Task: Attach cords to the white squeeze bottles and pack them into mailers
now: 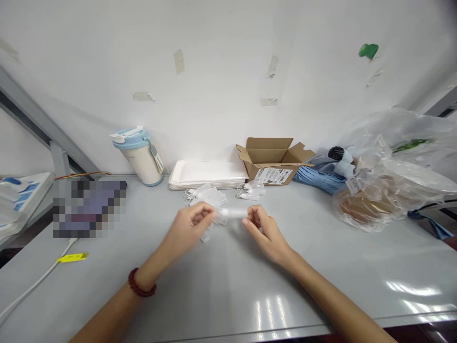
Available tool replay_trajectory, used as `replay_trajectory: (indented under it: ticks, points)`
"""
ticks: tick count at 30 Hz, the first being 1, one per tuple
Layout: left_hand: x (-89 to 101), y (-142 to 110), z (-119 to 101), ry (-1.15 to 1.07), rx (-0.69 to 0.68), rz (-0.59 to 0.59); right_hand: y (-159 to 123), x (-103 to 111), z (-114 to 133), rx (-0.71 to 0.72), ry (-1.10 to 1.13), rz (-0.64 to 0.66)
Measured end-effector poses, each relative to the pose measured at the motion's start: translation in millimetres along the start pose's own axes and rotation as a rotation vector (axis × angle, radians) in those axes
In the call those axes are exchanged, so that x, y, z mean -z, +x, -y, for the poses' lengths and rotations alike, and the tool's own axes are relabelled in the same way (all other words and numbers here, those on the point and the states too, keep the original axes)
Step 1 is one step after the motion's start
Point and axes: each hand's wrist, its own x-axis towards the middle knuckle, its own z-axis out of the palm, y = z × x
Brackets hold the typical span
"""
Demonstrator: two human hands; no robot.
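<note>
My left hand (pixel 189 227) and my right hand (pixel 263 232) hover over the grey tabletop (pixel 228 281), pinching opposite ends of a small clear plastic sleeve (pixel 232 213). Just behind and under my left hand lies a loose heap of white plastic tags with thin loops (pixel 205 196). A smaller heap of similar tags (pixel 252 190) sits behind my right hand. Neither hand touches a heap as far as I can tell.
A cream-and-blue tumbler (pixel 138 159), a stack of white trays (pixel 207 175) and an open cardboard box (pixel 273 159) stand along the wall. Blue cloth (pixel 321 176) and a clear plastic bag (pixel 378 190) lie right. A white cable (pixel 39 281) runs front left.
</note>
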Motion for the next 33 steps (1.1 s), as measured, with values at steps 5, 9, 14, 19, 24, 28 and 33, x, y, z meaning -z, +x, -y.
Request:
replay_trajectory:
  ticks: [5,9,14,19,24,28,33]
  points:
    - [46.8,15,15,0.322,-0.025,-0.572,2,-2,-9,0.245,-0.418,-0.057]
    - [66.0,19,26,0.688,0.043,-0.629,19,3,-24,0.392,-0.684,-0.092]
    - [77.7,13,18,0.333,0.172,0.088,41,4,-43,0.370,-0.885,-0.100]
    - [87.0,11,14,0.097,0.262,0.002,42,2,-47,0.337,-0.925,-0.075]
    - [77.1,23,33,0.350,0.226,-0.166,42,4,-47,0.295,-0.925,-0.057]
    - [65.2,24,43,0.704,0.159,-0.218,43,5,-51,0.290,-0.914,-0.040]
    - [55.4,22,37,0.773,0.114,-0.237,41,4,-51,0.306,-0.933,-0.036]
